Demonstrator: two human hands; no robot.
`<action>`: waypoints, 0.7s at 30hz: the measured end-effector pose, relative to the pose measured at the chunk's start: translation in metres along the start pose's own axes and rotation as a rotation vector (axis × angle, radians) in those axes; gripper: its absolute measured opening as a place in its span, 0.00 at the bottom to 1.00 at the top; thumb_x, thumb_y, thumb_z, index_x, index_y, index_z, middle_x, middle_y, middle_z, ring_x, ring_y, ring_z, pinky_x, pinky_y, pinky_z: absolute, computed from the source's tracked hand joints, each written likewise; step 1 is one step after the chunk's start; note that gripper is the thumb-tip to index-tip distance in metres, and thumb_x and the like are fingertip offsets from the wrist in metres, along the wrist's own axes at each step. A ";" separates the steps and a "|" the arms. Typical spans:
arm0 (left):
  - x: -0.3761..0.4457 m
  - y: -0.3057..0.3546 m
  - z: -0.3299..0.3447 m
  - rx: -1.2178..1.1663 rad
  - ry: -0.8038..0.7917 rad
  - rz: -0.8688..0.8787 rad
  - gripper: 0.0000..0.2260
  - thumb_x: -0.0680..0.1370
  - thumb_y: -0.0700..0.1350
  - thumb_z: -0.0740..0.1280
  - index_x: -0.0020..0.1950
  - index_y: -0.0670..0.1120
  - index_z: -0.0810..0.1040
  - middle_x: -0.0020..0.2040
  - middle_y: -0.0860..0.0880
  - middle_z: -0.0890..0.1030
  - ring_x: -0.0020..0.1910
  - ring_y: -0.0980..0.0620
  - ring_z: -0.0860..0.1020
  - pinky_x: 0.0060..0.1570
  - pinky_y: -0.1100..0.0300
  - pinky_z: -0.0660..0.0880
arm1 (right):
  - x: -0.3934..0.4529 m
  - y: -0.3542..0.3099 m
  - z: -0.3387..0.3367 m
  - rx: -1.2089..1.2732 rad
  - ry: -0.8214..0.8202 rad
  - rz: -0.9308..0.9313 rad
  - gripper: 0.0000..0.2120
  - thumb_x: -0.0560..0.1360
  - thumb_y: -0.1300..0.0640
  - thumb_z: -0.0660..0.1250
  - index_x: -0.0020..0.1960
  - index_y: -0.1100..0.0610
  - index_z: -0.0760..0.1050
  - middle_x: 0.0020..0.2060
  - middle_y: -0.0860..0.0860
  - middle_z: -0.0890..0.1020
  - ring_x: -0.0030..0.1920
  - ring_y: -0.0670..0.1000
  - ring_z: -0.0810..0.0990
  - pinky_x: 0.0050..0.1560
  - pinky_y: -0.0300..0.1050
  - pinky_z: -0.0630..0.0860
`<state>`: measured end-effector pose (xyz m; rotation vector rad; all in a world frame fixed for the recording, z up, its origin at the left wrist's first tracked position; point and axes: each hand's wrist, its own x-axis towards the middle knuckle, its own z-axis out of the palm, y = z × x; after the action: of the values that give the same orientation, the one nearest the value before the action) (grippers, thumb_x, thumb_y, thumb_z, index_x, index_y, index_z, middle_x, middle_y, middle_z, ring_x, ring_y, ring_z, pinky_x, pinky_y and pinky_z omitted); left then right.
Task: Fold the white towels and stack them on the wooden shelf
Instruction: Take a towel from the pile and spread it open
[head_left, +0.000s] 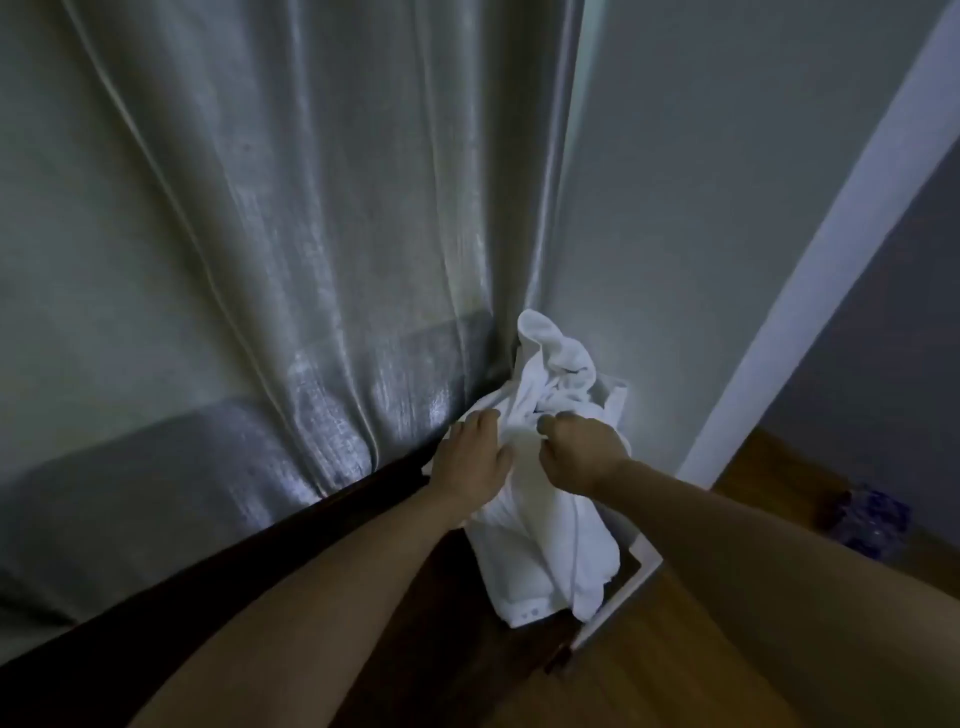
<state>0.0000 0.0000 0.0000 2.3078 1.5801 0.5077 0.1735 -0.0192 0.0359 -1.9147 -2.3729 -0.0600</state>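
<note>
Two bare hands work a crumpled white towel (545, 493) (soft, bunched) by a shiny grey curtain (291, 234): left hand (470, 452) lies open on it, right hand (579, 449) fists its folds.

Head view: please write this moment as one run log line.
stage: gathering | left hand: flat on white towels | right hand: closed grip on towels | towels: bunched, unfolded, beside curtain | shelf: not seen

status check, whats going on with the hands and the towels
Left hand flat on the white towels, right hand gripping them. Towels bunched, unfolded, in a white bin by the curtain. Nothing in the way.
</note>
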 end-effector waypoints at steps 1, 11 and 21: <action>0.012 0.000 0.000 -0.016 0.004 -0.008 0.22 0.81 0.53 0.63 0.71 0.43 0.69 0.66 0.42 0.75 0.64 0.40 0.74 0.62 0.45 0.73 | 0.011 0.005 -0.002 -0.008 0.023 -0.009 0.13 0.81 0.57 0.58 0.60 0.59 0.77 0.53 0.57 0.83 0.50 0.58 0.82 0.47 0.43 0.75; 0.064 -0.019 0.012 -0.214 0.008 -0.120 0.06 0.76 0.41 0.64 0.39 0.44 0.77 0.38 0.48 0.80 0.38 0.49 0.79 0.31 0.60 0.70 | 0.101 0.039 -0.001 -0.051 -0.109 -0.107 0.30 0.80 0.55 0.65 0.79 0.48 0.60 0.63 0.57 0.78 0.53 0.57 0.82 0.52 0.55 0.83; 0.092 0.025 -0.056 -0.126 0.397 0.021 0.08 0.80 0.43 0.63 0.54 0.44 0.81 0.52 0.46 0.78 0.45 0.46 0.79 0.43 0.54 0.74 | 0.163 0.054 0.002 0.037 0.142 -0.470 0.05 0.76 0.55 0.71 0.49 0.55 0.79 0.44 0.51 0.82 0.47 0.54 0.82 0.52 0.48 0.78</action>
<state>0.0267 0.0793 0.0719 2.2266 1.6331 1.0940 0.1921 0.1512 0.0486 -1.2527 -2.6417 -0.1762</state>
